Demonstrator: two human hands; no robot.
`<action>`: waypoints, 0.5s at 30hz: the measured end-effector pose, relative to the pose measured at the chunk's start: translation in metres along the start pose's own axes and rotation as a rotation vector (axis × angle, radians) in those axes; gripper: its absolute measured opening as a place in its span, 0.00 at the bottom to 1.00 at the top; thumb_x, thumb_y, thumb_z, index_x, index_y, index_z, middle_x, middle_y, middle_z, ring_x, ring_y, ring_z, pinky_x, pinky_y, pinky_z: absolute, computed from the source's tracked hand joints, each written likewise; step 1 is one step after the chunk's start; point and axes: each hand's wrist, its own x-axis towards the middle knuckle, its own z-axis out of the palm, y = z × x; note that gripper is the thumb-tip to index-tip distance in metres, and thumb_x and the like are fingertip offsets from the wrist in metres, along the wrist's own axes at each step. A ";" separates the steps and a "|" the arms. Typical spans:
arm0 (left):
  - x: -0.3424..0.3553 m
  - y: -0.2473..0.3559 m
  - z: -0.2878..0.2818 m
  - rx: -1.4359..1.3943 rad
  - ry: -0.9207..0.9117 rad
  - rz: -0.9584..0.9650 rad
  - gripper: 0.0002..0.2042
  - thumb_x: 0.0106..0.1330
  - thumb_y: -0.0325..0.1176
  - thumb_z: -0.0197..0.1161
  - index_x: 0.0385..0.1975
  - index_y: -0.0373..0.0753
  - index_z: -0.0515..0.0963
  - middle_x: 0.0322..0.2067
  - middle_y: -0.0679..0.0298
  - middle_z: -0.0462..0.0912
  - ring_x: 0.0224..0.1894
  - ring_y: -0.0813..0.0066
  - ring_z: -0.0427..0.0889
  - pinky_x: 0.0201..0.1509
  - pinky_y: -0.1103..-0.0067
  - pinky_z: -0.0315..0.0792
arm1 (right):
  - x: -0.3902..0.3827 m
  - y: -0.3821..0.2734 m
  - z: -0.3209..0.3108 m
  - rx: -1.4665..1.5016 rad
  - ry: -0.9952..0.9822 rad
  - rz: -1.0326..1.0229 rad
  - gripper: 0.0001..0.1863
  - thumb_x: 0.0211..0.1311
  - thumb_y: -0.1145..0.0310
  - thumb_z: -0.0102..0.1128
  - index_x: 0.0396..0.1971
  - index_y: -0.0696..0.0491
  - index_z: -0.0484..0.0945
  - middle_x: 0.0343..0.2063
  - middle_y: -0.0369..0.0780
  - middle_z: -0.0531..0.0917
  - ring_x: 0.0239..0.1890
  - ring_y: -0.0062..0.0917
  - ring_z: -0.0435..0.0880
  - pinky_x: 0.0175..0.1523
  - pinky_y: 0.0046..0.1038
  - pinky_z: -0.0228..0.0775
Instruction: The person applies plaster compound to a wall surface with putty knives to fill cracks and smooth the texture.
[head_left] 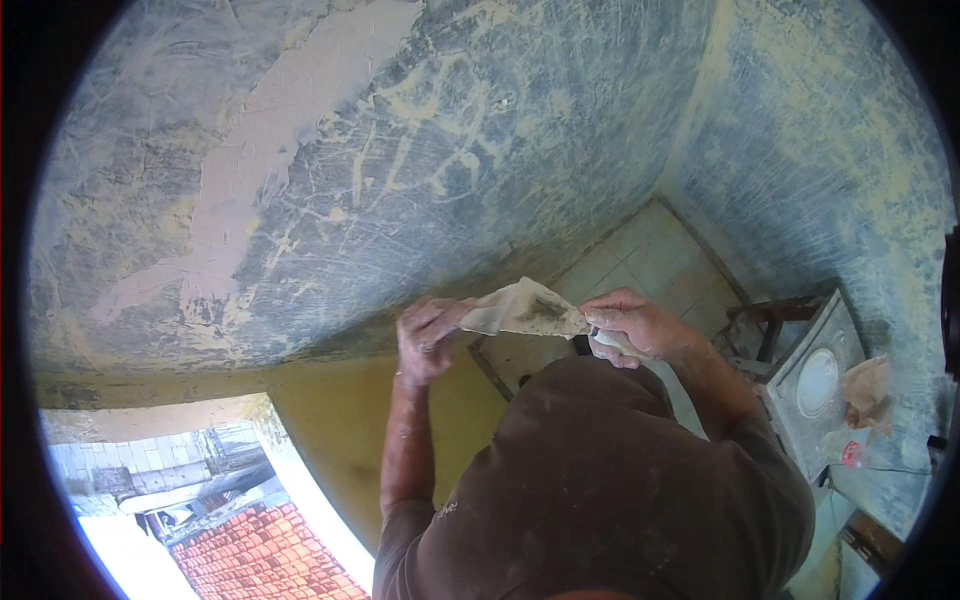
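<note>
Stretched between my two hands, in front of my chest, is a thin, off-white sheet (515,310) with dark, crusty stains toward its right end. Whether it is cloth, paper or plastic I cannot tell. My left hand (428,335) is closed, fingers pinching the sheet's left end. On the other side, my right hand (632,325) wraps around the bunched right end, and a pale part shows below its fingers. Whitish dust coats both hands.
A scraped blue-grey wall (480,170) with a pale pinkish filler patch (245,180) rises ahead, meeting another wall (820,150) at right. A dusty table (795,385) carries a round white lid (818,382), brown paper (866,392) and a clear plastic item (852,452). A window opening (200,500) lies lower left.
</note>
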 end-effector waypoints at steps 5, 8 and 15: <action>-0.058 -0.014 -0.025 0.210 0.062 -0.230 0.19 0.46 0.16 0.50 0.37 0.37 0.82 0.30 0.58 0.82 0.28 0.54 0.79 0.32 0.65 0.75 | 0.003 -0.044 -0.007 -0.118 -0.020 -0.205 0.18 0.69 0.59 0.52 0.44 0.61 0.77 0.18 0.41 0.77 0.13 0.21 0.71 0.16 0.23 0.61; -0.130 -0.017 -0.015 0.329 0.319 -0.442 0.14 0.50 0.16 0.48 0.32 0.35 0.79 0.25 0.57 0.77 0.25 0.53 0.76 0.30 0.67 0.72 | 0.043 -0.034 -0.009 -0.106 -0.080 -0.328 0.20 0.67 0.57 0.54 0.46 0.61 0.76 0.21 0.44 0.80 0.15 0.23 0.73 0.18 0.25 0.62; -0.132 0.008 0.031 -0.079 0.764 -0.897 0.03 0.63 0.24 0.55 0.31 0.34 0.76 0.24 0.55 0.75 0.25 0.61 0.75 0.30 0.71 0.70 | 0.109 -0.108 0.139 -0.971 -0.121 -1.171 0.20 0.67 0.76 0.47 0.58 0.63 0.70 0.28 0.40 0.76 0.25 0.20 0.72 0.28 0.22 0.64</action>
